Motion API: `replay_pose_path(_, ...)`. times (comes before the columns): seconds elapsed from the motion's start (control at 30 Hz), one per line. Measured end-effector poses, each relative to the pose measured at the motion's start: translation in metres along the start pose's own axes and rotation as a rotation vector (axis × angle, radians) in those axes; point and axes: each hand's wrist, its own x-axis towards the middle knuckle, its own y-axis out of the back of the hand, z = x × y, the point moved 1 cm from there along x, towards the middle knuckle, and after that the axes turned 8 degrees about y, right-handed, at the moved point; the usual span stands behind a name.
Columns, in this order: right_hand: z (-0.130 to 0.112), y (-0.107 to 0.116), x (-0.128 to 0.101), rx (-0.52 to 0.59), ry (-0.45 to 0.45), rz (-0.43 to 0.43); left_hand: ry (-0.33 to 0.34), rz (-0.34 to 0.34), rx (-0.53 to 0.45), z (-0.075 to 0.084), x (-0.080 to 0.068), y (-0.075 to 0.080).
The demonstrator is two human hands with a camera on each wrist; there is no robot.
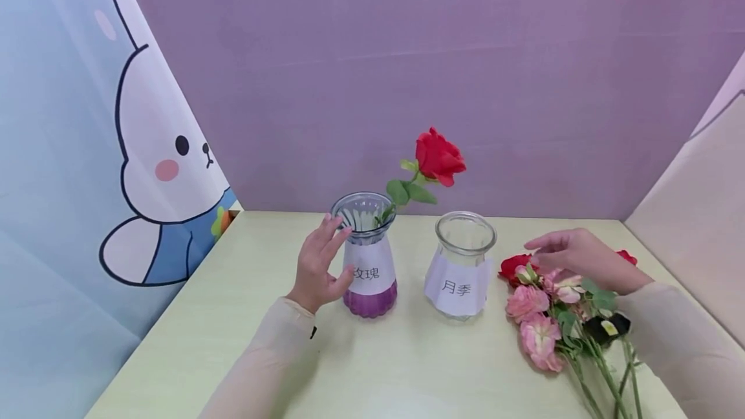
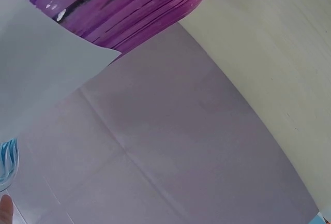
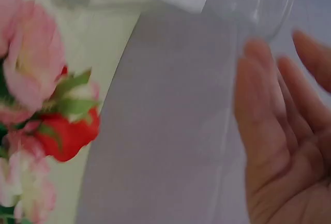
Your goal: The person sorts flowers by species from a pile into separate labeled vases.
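A bluish glass vase with a purple base (image 1: 370, 302) and a white paper label stands left of centre, holding one red rose (image 1: 440, 156) that leans right. Beside this vase is my left hand (image 1: 320, 264), its fingers extended near the rim and its thumb toward the label. My right hand (image 1: 576, 254) hovers over a bunch of pink flowers (image 1: 540, 340) and red flowers (image 1: 513, 269) lying at the table's right. In the right wrist view, the right hand (image 3: 289, 146) has loosely bent fingers with nothing between them. Between the hands stands a clear glass vase (image 1: 460, 277), also labelled.
The pale table (image 1: 431, 374) meets a purple backdrop (image 1: 442, 50) behind the vases. A cloth with a cartoon rabbit (image 1: 169, 147) hangs at the left. Green stems (image 1: 605, 374) and a black item (image 1: 606, 328) lie under the right forearm.
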Motion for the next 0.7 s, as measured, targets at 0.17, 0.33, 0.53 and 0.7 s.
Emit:
replay_pose_path(0.17,0.034,0.016,0.001,0.076,-0.123,-0.122,0.001,-0.009,-0.012,0.001,0.001,0.000)
replay_pose_path(0.33,0.058,0.027,0.000,0.139,-0.216,-0.150,0.005,-0.014,-0.017,0.002,0.003,0.000)
replay_pose_path(0.53,0.078,0.039,-0.009,0.239,-0.269,-0.138,0.017,-0.017,-0.011,0.003,0.002,0.000)
replay_pose_path(0.7,0.092,0.045,-0.022,0.335,-0.296,-0.144,0.018,-0.019,-0.012,0.002,0.003,0.002)
